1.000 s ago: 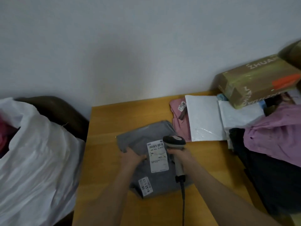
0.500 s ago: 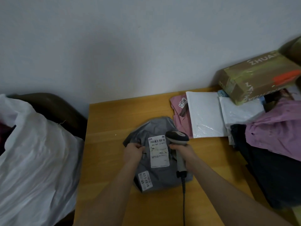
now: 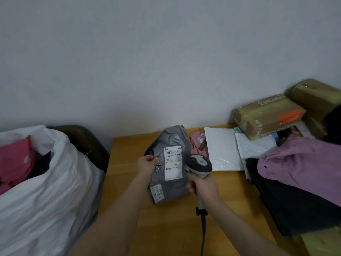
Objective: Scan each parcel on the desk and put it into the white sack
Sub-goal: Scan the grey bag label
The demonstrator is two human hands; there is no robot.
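Parcel (image 3: 170,139): grey plastic mailing bag, held up at a tilt over the desk (image 3: 127,150). I cannot tell whether its lower edge touches the wood. Left hand (image 3: 146,164) pinches the bag's left edge, thumb on the film beside the label (image 3: 172,163). Right hand (image 3: 203,185) is wrapped round the scanner (image 3: 200,163) handle, with the scanner head at the label's right edge.

Handling (judged): soft, light and floppy. The film is wrinkled and probably slick. An edge pinch will do, but a gathered fold would hold more surely for the carry to the white sack (image 3: 46,191), which stands open to the left of the desk.

Writing: the label has a barcode with "502-602-12-815" under it, the finer print being too small to read. Small sticker (image 3: 156,194) lower down shows "25" and "15". Cardboard box (image 3: 267,117) at the right reads "ZHUA…", cut off. A tag on the pink parcel (image 3: 195,145) appears to read "2026".
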